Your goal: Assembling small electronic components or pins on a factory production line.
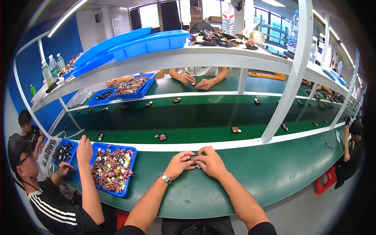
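Both my hands meet over the green tabletop (235, 176), close to the white rail. My left hand (181, 166), with a metal watch on its wrist, has its fingers bent around a small dark part (193, 158). From the other side, my right hand (211, 163) pinches the same part. Its kind cannot be made out, as the fingers cover most of it. A small pale edge shows just under the fingertips.
On my left, a blue tray (126, 187) holds many small wired parts, beside a co-worker's raised arm (89, 184). Beyond the white rail (172, 147), a green belt (188, 117) carries scattered parts. A white post (288, 78) and shelf (164, 57) stand ahead. Another person sits across.
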Tool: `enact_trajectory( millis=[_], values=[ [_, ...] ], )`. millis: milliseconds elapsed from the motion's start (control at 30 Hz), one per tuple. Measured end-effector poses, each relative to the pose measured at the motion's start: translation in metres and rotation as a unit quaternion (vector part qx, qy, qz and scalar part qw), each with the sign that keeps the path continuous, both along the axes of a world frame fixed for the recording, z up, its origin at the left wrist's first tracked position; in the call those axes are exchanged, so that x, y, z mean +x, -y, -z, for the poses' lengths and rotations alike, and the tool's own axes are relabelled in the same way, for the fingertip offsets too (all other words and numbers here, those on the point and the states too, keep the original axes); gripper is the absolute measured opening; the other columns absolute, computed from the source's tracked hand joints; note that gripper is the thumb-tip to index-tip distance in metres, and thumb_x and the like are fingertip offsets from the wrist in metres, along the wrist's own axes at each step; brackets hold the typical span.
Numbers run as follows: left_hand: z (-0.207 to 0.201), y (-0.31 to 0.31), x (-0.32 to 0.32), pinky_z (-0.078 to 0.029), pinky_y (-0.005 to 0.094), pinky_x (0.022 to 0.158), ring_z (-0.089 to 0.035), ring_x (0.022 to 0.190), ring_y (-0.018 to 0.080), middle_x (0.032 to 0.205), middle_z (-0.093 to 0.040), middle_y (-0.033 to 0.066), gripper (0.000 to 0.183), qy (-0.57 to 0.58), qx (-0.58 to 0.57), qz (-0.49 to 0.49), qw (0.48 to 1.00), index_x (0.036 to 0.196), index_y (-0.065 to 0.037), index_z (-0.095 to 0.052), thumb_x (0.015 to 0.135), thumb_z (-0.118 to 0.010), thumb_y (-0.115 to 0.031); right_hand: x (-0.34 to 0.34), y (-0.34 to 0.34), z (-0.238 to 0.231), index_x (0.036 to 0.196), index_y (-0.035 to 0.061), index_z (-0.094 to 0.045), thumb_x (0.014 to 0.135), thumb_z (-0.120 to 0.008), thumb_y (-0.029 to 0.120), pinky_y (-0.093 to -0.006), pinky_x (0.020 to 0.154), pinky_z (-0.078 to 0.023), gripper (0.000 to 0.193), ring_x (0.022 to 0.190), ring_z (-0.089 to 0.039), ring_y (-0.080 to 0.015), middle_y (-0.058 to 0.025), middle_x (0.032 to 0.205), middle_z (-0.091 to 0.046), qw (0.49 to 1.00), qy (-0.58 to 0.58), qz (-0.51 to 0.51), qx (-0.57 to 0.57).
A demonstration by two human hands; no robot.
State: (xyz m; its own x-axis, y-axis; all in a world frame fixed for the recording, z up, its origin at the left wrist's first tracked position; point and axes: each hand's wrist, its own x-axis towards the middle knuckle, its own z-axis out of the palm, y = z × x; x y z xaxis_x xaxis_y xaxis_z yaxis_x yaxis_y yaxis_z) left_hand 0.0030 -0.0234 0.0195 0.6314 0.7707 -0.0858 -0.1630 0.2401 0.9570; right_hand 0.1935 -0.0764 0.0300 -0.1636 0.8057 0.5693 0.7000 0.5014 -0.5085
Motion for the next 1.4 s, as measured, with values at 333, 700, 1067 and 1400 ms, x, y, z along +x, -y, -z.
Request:
enact_trajectory(
  millis=[333,700,1067,1400],
  values=[
    [-0.002,0.003,-0.004,-0.056,0.0341,0.090,-0.062,0.105,0.0177,0.119,-0.061,0.0099,0.034,-0.018,0.016,0.017,1.000,0.126,-0.001,-0.050,0.092,-0.052,0.003,-0.002,0.004,-0.003,0.087,0.0092,-0.071,0.077,-0.072,0.009,-0.0357,0.087,-0.049,0.010,0.110,-0.052,-0.0264,-0.0066,0.121,-0.057,0.999,-0.019,-0.026,-0.024],
    [0.003,-0.001,-0.007,-0.056,0.0336,0.090,-0.063,0.107,0.0186,0.119,-0.062,0.0111,0.029,-0.005,0.009,0.019,1.000,0.126,-0.002,-0.050,0.097,-0.048,-0.002,-0.010,0.006,0.005,0.088,0.0081,-0.070,0.079,-0.071,0.010,-0.0358,0.089,-0.049,0.009,0.114,-0.052,-0.0259,-0.0062,0.120,-0.059,0.998,-0.062,-0.011,-0.030],
    [0.006,-0.004,-0.007,-0.056,0.0358,0.089,-0.064,0.105,0.0200,0.117,-0.063,0.0104,0.027,0.021,-0.003,0.019,1.000,0.123,-0.003,-0.051,0.097,-0.053,-0.007,-0.017,0.007,0.015,0.092,0.0085,-0.072,0.080,-0.071,0.011,-0.0375,0.094,-0.047,0.013,0.112,-0.054,-0.0273,-0.0068,0.114,-0.062,0.990,-0.138,-0.005,-0.041],
    [0.009,-0.002,-0.008,-0.057,0.0366,0.088,-0.065,0.103,0.0212,0.114,-0.064,0.0133,0.026,0.025,-0.017,0.001,1.000,0.121,-0.002,-0.051,0.096,-0.055,-0.006,-0.026,0.009,0.022,0.092,0.0085,-0.072,0.078,-0.072,0.010,-0.0383,0.091,-0.048,0.014,0.110,-0.055,-0.0280,-0.0069,0.116,-0.062,0.986,-0.164,0.032,-0.024]
  ],
)
